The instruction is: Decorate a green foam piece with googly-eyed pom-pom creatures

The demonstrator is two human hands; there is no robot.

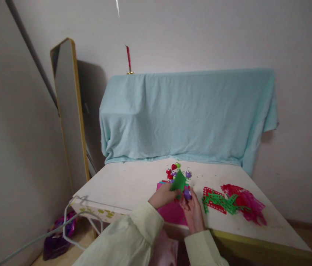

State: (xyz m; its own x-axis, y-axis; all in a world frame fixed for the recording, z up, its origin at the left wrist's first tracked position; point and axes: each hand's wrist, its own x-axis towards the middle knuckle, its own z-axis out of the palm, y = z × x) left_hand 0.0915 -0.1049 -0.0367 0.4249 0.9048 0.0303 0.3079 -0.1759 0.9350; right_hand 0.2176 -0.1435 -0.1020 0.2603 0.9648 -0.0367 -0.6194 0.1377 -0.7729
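Note:
My left hand [163, 195] is closed on a small green sheet [179, 181], which stands tilted over the stack in front of me. In my right hand [194, 212] sits a small purple figure [187, 194], held in the fingers close to the sheet's edge. Beneath both hands lies a stack of coloured sheets, a magenta sheet [172, 213] on top. Just beyond the green sheet is a cluster of small red, purple and green figures with googly eyes, among them a red figure [169, 172]. Another purple figure [188, 174] stands a little apart on the right.
On the white table [133, 181], punched green strips [222, 202] and red and pink strips [251, 205] lie to the right. Tiny green bits are scattered near the figures. A light blue cloth [194, 114] drapes over something behind. A mirror [68, 111] leans left; a purple bag [57, 240] is below.

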